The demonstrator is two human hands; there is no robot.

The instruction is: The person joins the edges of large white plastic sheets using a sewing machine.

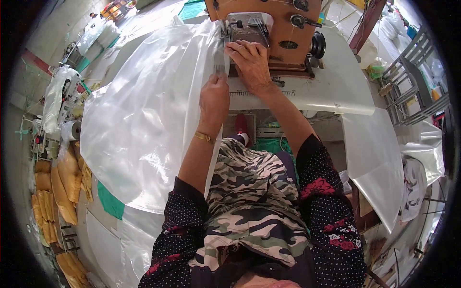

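A large translucent white plastic sheet [139, 120] spreads over the left of the worktable and hangs down its front. Its right edge runs up under the needle area of an orange-brown sewing machine [283, 33]. My left hand [214, 98] is closed in a pinch on that edge, just in front of the machine. Beyond its fingertips shows a narrow greyish strip [219, 62], too blurred to name. My right hand [249, 65] rests beside the needle area, its bent fingers closed over the same edge; the thumb is hidden.
The machine's black handwheel [318, 45] sits on its right. Another translucent sheet [374, 158] hangs off the table's right side. A grey metal rack [413, 79] stands at far right. Stacked yellow bundles [67, 175] lie at far left. A red shoe [241, 124] shows below the table.
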